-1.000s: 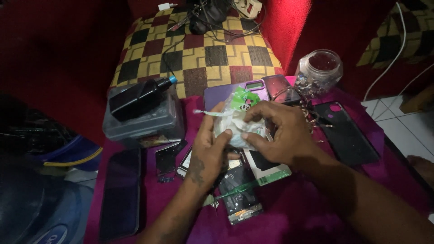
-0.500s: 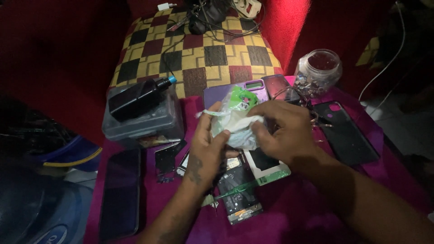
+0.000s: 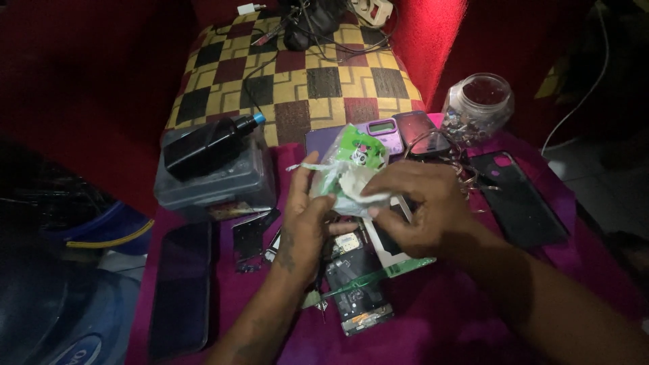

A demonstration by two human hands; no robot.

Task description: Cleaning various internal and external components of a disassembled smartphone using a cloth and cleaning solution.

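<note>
Both hands meet over the middle of the tabletop (image 3: pixel 433 324), which is covered in a magenta cloth. The left hand (image 3: pixel 307 220) grips the left side of a small clear plastic packet (image 3: pixel 348 172) with a green printed patch, thumb up against its edge. The right hand (image 3: pixel 419 206) pinches the white, crumpled lower part of the same packet between thumb and fingers. The packet is held up off the cloth, above an opened phone (image 3: pixel 355 287) whose inner board shows, lying near the front edge.

Beside the opened phone, toward the left edge, a dark phone (image 3: pixel 181 287) lies flat, screen up. At the back left corner stands a grey plastic box (image 3: pixel 223 182) with a black bottle (image 3: pixel 209 142) lying on its lid. Just behind the packet lies a small purple calculator (image 3: pixel 382 130). A glass jar (image 3: pixel 476 108) of small parts stands at the back right corner, and a black phone case (image 3: pixel 517 199) lies along the right edge. Behind the tabletop sits a checkered cushion (image 3: pixel 297 74) with black cables on its far end.
</note>
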